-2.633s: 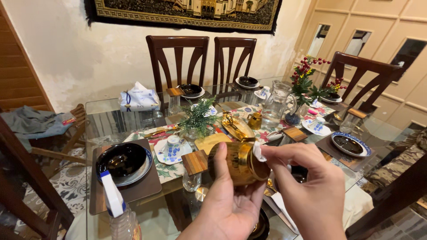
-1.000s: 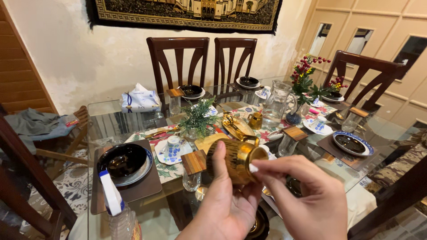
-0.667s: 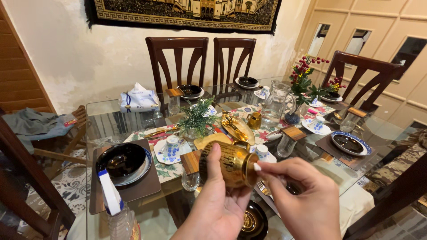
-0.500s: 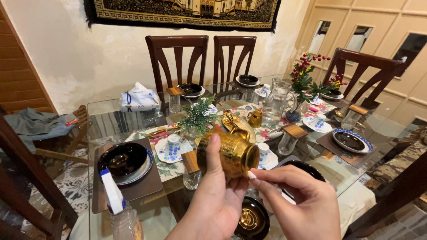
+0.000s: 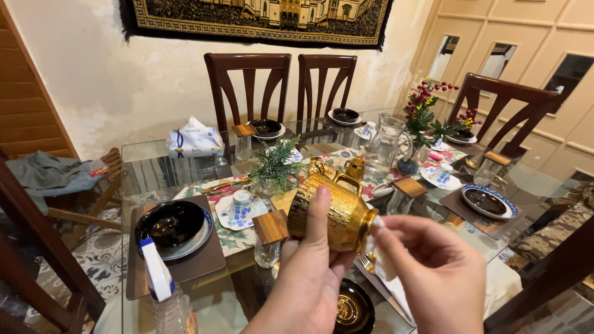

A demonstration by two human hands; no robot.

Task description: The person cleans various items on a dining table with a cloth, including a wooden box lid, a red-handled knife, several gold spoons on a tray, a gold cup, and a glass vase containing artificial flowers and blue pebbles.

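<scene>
My left hand grips a gold embossed cup tipped on its side, its mouth facing right and its handle up. My right hand pinches a white tissue right at the cup's rim. Both hands hover over the near edge of a glass dining table. Below the cup lies a black and gold saucer.
A spray bottle stands at the near left, beside a black bowl on a brown placemat. Glass pitcher, small green plant, tissue pack, flowers, place settings and wooden chairs surround the table.
My right hand drew the tissue out of the cup's mouth, dropped below it, then came back to the rim. My left hand turned the cup, so its handle now points up.
</scene>
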